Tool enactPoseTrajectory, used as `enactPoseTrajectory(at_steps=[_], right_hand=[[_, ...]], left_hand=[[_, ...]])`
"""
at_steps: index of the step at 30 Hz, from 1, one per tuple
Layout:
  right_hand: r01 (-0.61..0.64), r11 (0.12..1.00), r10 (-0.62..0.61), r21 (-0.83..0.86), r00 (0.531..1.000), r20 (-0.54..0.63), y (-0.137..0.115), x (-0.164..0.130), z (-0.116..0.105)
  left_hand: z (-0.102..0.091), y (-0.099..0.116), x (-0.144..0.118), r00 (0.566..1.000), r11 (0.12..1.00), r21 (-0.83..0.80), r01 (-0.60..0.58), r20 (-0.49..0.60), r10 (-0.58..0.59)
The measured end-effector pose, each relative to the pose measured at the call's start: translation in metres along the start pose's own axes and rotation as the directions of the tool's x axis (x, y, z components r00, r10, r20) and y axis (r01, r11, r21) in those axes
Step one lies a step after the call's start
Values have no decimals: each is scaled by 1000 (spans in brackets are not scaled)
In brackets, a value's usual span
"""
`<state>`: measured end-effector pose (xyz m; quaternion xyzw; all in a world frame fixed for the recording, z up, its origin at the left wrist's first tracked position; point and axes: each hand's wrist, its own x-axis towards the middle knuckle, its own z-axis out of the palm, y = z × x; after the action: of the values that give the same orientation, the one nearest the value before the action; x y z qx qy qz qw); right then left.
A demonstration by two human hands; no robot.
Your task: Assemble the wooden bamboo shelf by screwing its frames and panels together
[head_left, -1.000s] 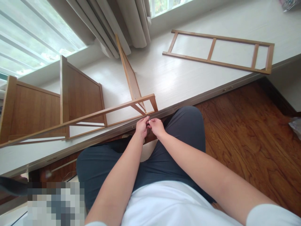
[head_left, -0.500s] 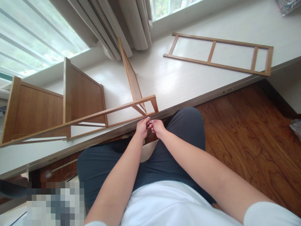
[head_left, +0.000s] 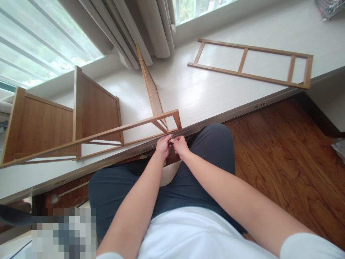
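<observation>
My left hand (head_left: 162,146) and my right hand (head_left: 180,146) meet just in front of the ledge edge, above my lap. Both are closed, fingertips pinched round a small thin metal piece (head_left: 171,136) whose kind is too small to make out. Right beyond them stands the end of a partly joined wooden shelf unit (head_left: 113,130). It lies on its side, with a ladder-like side frame facing me and several shelf panels (head_left: 99,108) rising from it. Neither hand touches the wood visibly.
A second ladder-like wooden frame (head_left: 242,72) lies flat on the white ledge (head_left: 178,90) at the right. Grey curtains (head_left: 156,28) hang by the windows behind. A plastic-wrapped bundle (head_left: 329,8) sits at the far right corner. Wooden floor (head_left: 269,144) lies to my right.
My right hand's fingers have shifted slightly at the small metal piece. The left hand, the shelf unit and the loose frame stay where they were.
</observation>
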<state>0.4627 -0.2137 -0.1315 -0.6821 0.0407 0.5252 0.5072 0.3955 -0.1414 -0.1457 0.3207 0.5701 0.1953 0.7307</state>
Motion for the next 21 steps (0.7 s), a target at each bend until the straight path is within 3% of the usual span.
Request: enactPoseTrajectory(at_steps=[11,21], right_hand=[[124,940,-163,-319,982,-99,18,15,1],[123,922,-167,-368,982,-90,19,16,1]], left_hand=[[-2,-3,4,1000,1000,-8,-3,-5,3],[0,-3,3,1000,1000,-27,-10,-15,10]])
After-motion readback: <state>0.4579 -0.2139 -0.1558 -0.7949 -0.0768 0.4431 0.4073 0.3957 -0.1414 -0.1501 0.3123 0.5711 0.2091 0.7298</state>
